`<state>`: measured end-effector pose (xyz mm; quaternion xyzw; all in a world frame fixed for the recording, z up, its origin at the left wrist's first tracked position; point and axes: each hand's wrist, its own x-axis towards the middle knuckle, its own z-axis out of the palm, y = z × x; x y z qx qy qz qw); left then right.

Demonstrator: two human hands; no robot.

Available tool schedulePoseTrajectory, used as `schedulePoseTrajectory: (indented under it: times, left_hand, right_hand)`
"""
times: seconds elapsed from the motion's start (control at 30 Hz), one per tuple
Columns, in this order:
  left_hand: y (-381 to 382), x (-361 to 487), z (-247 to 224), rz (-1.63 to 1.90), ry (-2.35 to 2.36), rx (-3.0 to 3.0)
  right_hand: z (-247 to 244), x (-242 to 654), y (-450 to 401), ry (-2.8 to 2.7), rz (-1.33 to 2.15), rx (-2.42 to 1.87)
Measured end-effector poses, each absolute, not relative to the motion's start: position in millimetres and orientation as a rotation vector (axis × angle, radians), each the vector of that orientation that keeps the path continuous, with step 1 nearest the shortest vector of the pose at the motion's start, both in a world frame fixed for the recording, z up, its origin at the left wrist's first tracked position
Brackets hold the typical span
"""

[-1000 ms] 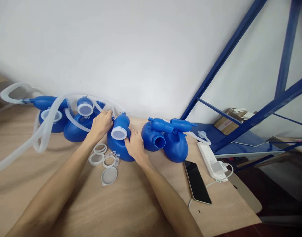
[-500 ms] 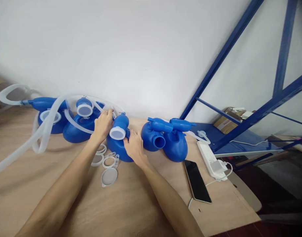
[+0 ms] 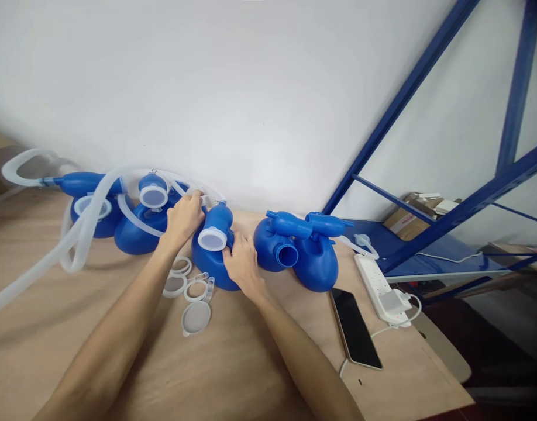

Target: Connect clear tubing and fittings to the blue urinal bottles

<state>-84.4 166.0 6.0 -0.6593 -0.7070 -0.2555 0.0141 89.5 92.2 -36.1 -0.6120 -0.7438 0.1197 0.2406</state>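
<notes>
A blue bottle [image 3: 211,264] with a rounded body stands on the wooden table, its mouth covered by a white-rimmed cap [image 3: 212,239]. My left hand [image 3: 186,217] is at its upper left side, fingers closed on a clear tube end. My right hand [image 3: 244,260] is curled against the bottle's right side, by its blue handle. Clear rings and a flat lid [image 3: 196,317] lie in front of the bottle, between my forearms. To the left stand two more capped blue bottles [image 3: 139,231] with clear tubing [image 3: 90,222].
Two uncapped blue bottles [image 3: 275,248] stand to the right, blue cylinders on top. Further right are a black phone [image 3: 356,328] and a white power strip [image 3: 376,286] with a charger. A blue metal rack [image 3: 400,96] rises at the right, with a cardboard box [image 3: 406,219] on its shelf.
The view has shifted slightly, so everything sits a little further right. Both hands stay at the same bottle, in nearly the same pose.
</notes>
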Motion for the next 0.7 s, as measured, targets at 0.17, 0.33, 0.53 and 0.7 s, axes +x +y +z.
schedulePoseTrajectory:
  times: [0.17, 0.33, 0.53, 0.7]
  left_hand:
    - [175, -106, 7, -0.914, -2.103, -2.141]
    - [178, -119, 9, -1.070, -2.006, -2.096]
    - [167, -124, 12, -1.046, -1.938, -2.126]
    - [158, -138, 22, -0.811, -1.997, -2.317]
  right_hand:
    - [-36, 92, 94, -2.044, 0.340, -1.648]
    - [-39, 98, 98, -2.053, 0.359, -1.605]
    - [-47, 114, 113, -2.056, 0.404, -1.418]
    - [-56, 122, 123, -2.053, 0.443, -1.304]
